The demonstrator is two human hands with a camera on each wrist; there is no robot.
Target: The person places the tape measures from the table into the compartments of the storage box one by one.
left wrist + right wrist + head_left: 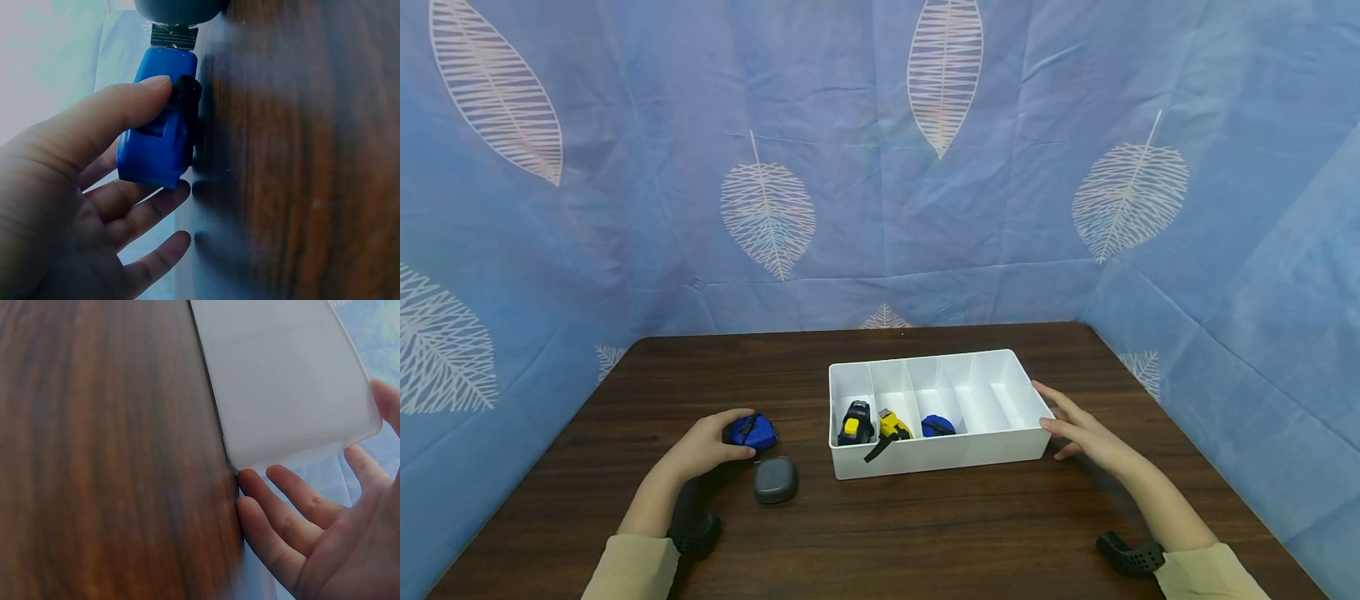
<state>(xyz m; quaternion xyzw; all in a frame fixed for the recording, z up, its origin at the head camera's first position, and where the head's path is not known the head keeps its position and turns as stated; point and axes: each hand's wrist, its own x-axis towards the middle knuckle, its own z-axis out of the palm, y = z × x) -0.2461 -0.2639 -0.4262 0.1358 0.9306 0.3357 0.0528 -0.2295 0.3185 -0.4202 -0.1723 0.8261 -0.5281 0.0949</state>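
Observation:
My left hand [706, 446] pinches a blue tape measure [754, 432] with a black strap, low over the table at the left. In the left wrist view the thumb lies across the blue case [150, 159], with fingers on its far side. My right hand [1093, 435] touches the right end of a white divided box [925, 461], its fingers extended along that end wall. Inside the box, in separate compartments, lie a black and yellow tape measure [855, 423], a yellow tape measure [892, 425] whose black strap hangs over the front rim, and a blue tape measure [937, 426].
A rounded dark grey case [775, 481] lies on the table just in front of the held tape measure. The dark wooden table [925, 533] is enclosed by blue leaf-patterned cloth [865, 200] at the back and sides.

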